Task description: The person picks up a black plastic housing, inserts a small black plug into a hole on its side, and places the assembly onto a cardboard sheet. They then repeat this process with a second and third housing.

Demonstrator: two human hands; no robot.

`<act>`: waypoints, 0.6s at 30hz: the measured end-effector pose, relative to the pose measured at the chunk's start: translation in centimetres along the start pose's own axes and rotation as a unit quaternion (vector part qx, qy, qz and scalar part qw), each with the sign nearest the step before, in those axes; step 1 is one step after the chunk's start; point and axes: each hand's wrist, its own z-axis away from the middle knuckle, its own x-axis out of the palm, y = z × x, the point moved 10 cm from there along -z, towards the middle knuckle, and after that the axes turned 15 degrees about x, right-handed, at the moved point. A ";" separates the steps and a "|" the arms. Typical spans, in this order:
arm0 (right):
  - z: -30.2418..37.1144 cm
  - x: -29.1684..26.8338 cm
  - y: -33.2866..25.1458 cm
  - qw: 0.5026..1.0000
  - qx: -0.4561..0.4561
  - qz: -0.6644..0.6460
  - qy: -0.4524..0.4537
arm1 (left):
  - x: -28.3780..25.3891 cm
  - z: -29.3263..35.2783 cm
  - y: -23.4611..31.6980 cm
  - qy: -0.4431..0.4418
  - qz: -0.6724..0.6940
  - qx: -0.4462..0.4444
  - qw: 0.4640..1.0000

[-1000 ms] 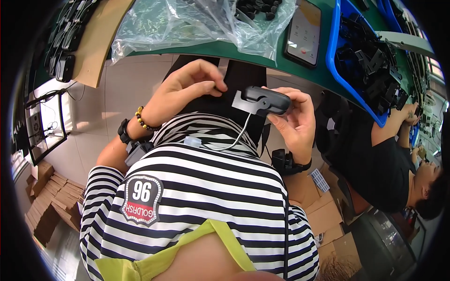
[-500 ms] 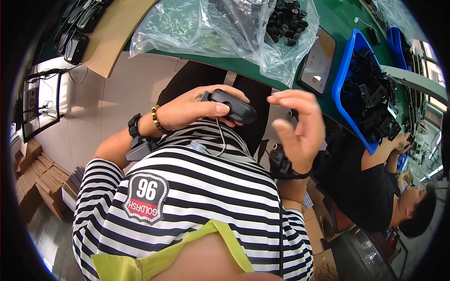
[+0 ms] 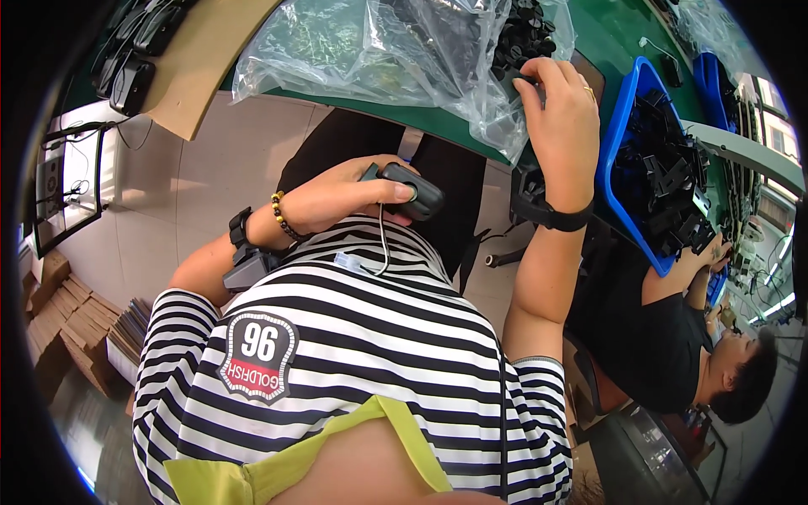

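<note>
My left hand (image 3: 349, 195) holds a black computer mouse (image 3: 411, 187) close to my chest, with its thin cable hanging down over my striped shirt. My right hand (image 3: 557, 114) reaches up to the green table edge and into a clear plastic bag (image 3: 370, 50) that holds several black parts (image 3: 522, 34). Its fingers curl over one of those parts; whether they grip it I cannot tell.
A blue bin (image 3: 627, 126) of black parts stands right of my right hand on the green table (image 3: 614, 34). Another person (image 3: 673, 337) sits at the right, hands near the bin. Cardboard stacks (image 3: 59, 337) and more black mice (image 3: 126, 59) lie at the left.
My right hand let go of the mouse and rose to the plastic bag on the table. My left hand took over the mouse and keeps it near my chest.
</note>
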 end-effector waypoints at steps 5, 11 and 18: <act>0.3 -2.6 -0.2 0.996 0.032 -0.081 0.032 | 0.0 -0.5 1.0 0.013 -0.036 -0.018 0.999; 6.3 -3.2 -1.6 0.895 0.093 -0.407 -0.158 | -1.3 -0.1 -0.3 0.034 -0.057 -0.014 0.998; 12.1 0.4 -3.6 0.884 0.090 -0.383 -0.251 | 0.1 -0.9 -0.2 -0.019 -0.137 -0.006 0.990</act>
